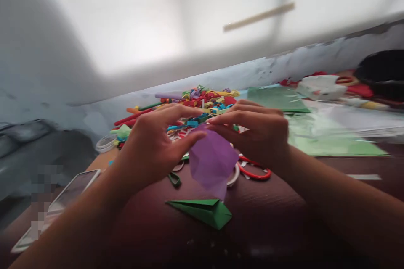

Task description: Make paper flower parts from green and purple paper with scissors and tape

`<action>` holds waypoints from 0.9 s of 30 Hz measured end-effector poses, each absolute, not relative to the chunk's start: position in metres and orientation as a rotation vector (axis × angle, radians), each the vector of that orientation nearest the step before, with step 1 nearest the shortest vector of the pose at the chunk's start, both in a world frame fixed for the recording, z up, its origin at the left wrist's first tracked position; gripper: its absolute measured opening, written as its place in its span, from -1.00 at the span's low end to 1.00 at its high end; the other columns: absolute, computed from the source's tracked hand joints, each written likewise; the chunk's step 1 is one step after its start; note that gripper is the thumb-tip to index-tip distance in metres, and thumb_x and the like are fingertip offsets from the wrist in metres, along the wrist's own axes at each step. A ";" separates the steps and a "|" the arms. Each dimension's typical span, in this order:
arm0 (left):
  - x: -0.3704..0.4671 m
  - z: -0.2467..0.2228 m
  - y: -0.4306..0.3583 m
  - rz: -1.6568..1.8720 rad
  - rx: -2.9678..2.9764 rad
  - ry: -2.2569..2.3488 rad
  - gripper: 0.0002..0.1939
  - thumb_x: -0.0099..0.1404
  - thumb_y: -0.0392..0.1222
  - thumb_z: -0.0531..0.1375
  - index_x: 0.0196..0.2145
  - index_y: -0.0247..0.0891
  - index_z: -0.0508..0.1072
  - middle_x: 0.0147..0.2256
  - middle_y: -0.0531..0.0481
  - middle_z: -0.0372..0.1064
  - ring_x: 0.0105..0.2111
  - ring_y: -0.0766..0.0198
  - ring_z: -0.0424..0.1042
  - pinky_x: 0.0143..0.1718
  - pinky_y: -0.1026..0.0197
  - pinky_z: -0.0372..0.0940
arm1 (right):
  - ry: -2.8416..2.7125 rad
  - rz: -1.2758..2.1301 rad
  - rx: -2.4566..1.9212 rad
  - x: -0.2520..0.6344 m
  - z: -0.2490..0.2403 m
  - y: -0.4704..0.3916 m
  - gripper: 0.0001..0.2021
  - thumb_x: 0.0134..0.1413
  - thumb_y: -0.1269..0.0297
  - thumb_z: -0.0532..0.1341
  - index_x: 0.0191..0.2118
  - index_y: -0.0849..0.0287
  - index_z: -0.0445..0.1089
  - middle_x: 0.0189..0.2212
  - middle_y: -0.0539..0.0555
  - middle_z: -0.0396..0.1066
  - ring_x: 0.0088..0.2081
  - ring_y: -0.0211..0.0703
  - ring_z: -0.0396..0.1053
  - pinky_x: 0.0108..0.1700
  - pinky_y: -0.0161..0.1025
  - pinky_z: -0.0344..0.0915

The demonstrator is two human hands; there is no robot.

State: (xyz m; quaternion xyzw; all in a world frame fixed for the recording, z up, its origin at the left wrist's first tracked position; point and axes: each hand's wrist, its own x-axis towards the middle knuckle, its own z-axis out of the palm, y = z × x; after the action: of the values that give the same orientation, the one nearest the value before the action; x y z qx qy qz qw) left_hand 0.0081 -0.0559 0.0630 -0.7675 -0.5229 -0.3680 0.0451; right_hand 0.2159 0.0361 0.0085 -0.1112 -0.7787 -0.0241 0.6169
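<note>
A creased sheet of purple paper [213, 157] hangs tilted between my hands, above the dark table. My left hand [154, 145] holds its upper left edge, the thumb lying on the near face and the forefinger curved above. At the top edge, my right hand [254, 128] pinches the sheet with bent fingers; its thumb is mostly hidden. Below the sheet, a folded green paper piece [205, 212] with a long point toward the left lies on the table. Red-handled scissors [255, 174] lie partly behind the purple paper and my right hand.
Behind my hands is a heap of coloured paper strips and rolls [208, 98]. Green and white sheets [334, 134] lie at the right, a black object [383, 73] beyond them. A phone-like white-edged device [69, 195] and a white tape roll [105, 143] are at the left.
</note>
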 end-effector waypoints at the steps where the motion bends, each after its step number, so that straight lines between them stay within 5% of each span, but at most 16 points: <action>1: 0.020 0.067 -0.043 -1.176 -2.452 -1.553 -0.68 0.21 0.02 0.35 -0.09 -0.08 0.60 -0.11 0.04 0.60 -0.11 0.16 0.55 0.00 0.14 0.42 | -1.775 -0.025 -0.248 0.215 0.008 0.040 -0.93 0.13 0.40 0.39 -0.31 0.06 0.58 -0.43 -0.03 0.60 -0.40 -0.22 0.50 -0.27 -0.21 0.43; 3: 0.036 0.068 -0.015 -1.280 -2.574 -1.544 -0.89 0.22 -0.14 0.34 -0.28 -0.12 0.65 -0.32 0.06 0.62 -0.31 0.25 0.56 -0.27 0.23 0.44 | -1.696 0.083 -0.306 0.216 0.007 0.050 -0.95 0.10 0.41 0.40 -0.34 0.12 0.58 -0.45 -0.02 0.58 -0.41 -0.25 0.49 -0.28 -0.23 0.42; 7: 0.042 0.064 0.034 -1.361 -2.650 -1.558 -0.91 0.19 -0.23 0.29 -0.41 -0.23 0.62 -0.50 0.02 0.54 -0.50 0.32 0.45 -0.51 0.28 0.30 | -1.662 0.356 -0.342 0.222 0.012 0.068 -0.92 0.13 0.26 0.40 -0.37 0.09 0.59 -0.38 0.00 0.61 -0.34 -0.24 0.52 -0.24 -0.23 0.45; 12: 0.041 0.081 0.050 -1.269 -2.792 -1.517 -0.88 0.16 -0.16 0.31 -0.44 -0.26 0.59 -0.52 0.01 0.51 -0.53 0.34 0.39 -0.52 0.28 0.24 | -1.677 0.478 -0.345 0.229 0.024 0.075 -0.84 0.07 0.12 0.42 -0.38 0.09 0.61 -0.36 0.05 0.60 -0.30 -0.19 0.53 -0.28 -0.24 0.46; 19: 0.023 0.071 0.050 -1.237 -2.728 -1.585 -0.80 0.21 -0.10 0.24 -0.42 -0.27 0.57 -0.45 -0.01 0.52 -0.44 0.28 0.44 -0.43 0.27 0.28 | -1.981 0.453 -0.569 0.214 0.040 0.093 -0.98 0.05 0.34 0.40 -0.35 0.15 0.61 -0.40 0.01 0.59 -0.35 -0.21 0.52 -0.28 -0.30 0.39; 27: 0.003 0.084 0.053 -1.249 -2.583 -1.631 -0.76 0.20 -0.06 0.23 -0.37 -0.28 0.59 -0.44 -0.02 0.54 -0.42 0.22 0.45 -0.39 0.22 0.26 | -2.217 0.290 -0.657 0.196 0.081 0.098 -0.82 0.21 0.39 0.24 -0.24 0.18 0.63 -0.29 0.08 0.62 -0.27 -0.18 0.50 -0.20 -0.29 0.27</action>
State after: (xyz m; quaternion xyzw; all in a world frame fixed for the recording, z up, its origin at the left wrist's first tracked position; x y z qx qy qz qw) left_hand 0.0031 0.0526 0.0837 -0.7802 -0.4925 -0.3773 -0.0794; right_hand 0.1959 0.0980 0.0813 -0.2590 -0.8742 0.1145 0.3944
